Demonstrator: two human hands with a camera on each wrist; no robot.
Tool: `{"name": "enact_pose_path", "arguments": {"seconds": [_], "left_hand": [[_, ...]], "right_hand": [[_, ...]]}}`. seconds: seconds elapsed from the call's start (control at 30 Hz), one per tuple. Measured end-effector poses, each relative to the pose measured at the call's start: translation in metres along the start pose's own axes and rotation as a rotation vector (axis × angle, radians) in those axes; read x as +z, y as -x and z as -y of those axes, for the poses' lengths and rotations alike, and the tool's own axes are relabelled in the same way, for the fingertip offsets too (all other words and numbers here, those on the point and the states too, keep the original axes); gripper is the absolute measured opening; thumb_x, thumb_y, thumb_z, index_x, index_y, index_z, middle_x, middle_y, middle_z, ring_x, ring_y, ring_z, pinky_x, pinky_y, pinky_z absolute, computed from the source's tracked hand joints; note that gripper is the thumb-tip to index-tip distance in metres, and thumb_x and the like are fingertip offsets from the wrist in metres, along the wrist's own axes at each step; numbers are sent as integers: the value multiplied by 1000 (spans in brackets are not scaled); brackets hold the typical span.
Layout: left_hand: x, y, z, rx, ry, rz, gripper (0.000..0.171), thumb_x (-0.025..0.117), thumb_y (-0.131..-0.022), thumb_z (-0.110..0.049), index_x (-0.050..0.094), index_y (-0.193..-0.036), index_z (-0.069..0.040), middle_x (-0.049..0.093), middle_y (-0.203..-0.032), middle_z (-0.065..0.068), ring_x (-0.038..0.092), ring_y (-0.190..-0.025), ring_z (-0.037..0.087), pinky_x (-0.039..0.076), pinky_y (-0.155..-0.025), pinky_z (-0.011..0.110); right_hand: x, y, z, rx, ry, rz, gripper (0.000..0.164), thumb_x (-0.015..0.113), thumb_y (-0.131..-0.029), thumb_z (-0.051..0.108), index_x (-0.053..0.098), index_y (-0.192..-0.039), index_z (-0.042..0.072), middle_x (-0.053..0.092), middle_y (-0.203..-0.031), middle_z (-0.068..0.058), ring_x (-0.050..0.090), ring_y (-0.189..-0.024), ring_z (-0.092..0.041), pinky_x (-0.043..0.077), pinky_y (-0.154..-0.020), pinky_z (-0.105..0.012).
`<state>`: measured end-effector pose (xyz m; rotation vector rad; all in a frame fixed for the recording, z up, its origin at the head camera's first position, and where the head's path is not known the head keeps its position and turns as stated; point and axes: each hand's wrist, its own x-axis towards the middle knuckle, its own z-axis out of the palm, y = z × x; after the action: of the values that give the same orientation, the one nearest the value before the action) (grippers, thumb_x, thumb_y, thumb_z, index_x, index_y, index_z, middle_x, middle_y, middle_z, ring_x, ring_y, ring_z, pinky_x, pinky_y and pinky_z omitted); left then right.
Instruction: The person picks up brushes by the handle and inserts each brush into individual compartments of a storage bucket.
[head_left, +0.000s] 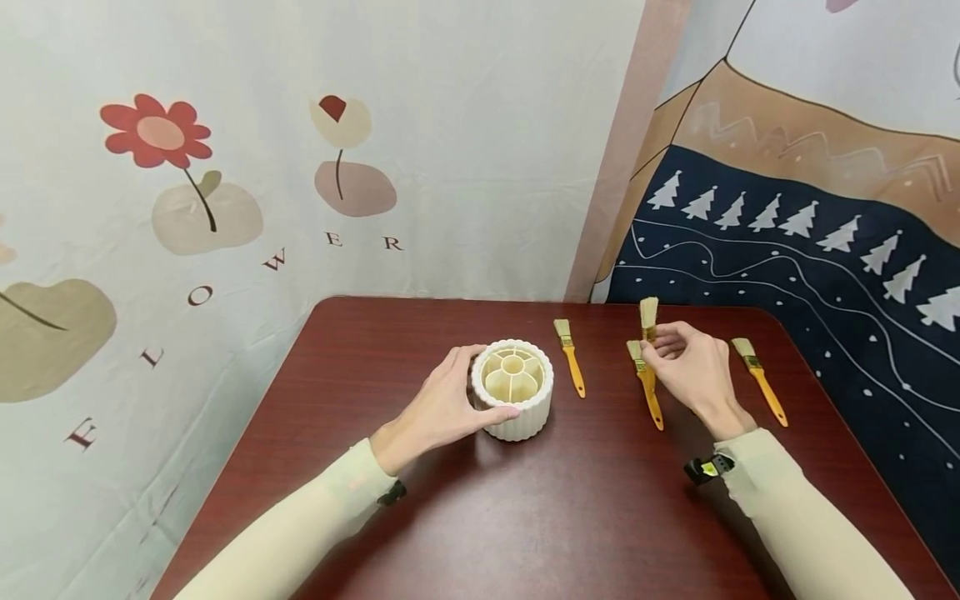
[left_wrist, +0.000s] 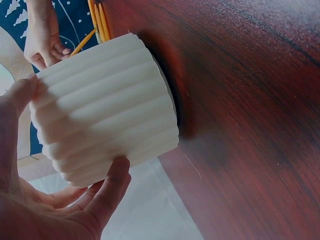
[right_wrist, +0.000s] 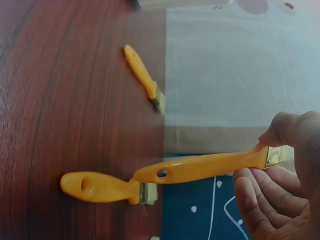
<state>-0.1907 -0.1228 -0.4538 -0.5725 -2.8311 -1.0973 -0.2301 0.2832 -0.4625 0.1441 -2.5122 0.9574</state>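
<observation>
My left hand (head_left: 447,402) holds a round cream organizer (head_left: 517,423) with a ribbed wall and scalloped rim, thumb on the near side and fingers on the far left. Petal-shaped compartments around a central ring show inside it. In the left wrist view its ribbed side (left_wrist: 107,110) fills much of the frame. My right hand (head_left: 693,367) pinches a paintbrush (right_wrist: 200,169) near its metal ferrule, bristles up and yellow handle pointing down. A second paintbrush (head_left: 652,404) lies on the table just below it, the held handle's end overlapping it in the right wrist view.
Another paintbrush (head_left: 573,367) lies between the organizer and my right hand. One more paintbrush (head_left: 765,387) is to the right of that hand. Everything stands on a dark red wooden table (head_left: 525,517), with a printed curtain (head_left: 480,167) behind its far edge.
</observation>
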Motion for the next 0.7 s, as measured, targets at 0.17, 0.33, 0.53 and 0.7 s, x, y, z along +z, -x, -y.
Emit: {"name": "enact_pose_path", "arguments": {"seconds": [0.17,0.33,0.53,0.7], "left_hand": [[0,0,-1,-2,4,0,107,102,-84,-61,54,-166,-13,65,-158,5,64,-148,30,61,-124,54],[-1,0,0,0,5,-2,107,102,-84,-62,54,-166,-13,65,-159,5,64,-148,30,60,-124,55],[-1,-1,0,15,4,-7,106,102,-84,-62,55,-164,-12,66,-157,5,65,-147,30,61,-123,55],[-1,-1,1,21,-2,-6,106,103,-83,-61,55,-164,-12,66,-157,6,65,-147,30,61,-123,54]], "right_hand": [[0,3,11,-21,-23,3,29,87,-103,20,82,-125,2,87,-104,-19,82,-86,-31,48,-73,3],[-1,7,23,-52,-45,2,29,88,-102,21,81,-124,4,88,-104,-17,81,-86,-29,50,-74,2],[-2,10,39,-81,-67,15,30,88,-102,21,81,-125,4,88,-105,-17,83,-87,-31,52,-76,1],[-2,12,50,-104,-76,15,30,90,-101,21,81,-125,5,88,-104,-15,84,-86,-29,55,-76,-1]]}}
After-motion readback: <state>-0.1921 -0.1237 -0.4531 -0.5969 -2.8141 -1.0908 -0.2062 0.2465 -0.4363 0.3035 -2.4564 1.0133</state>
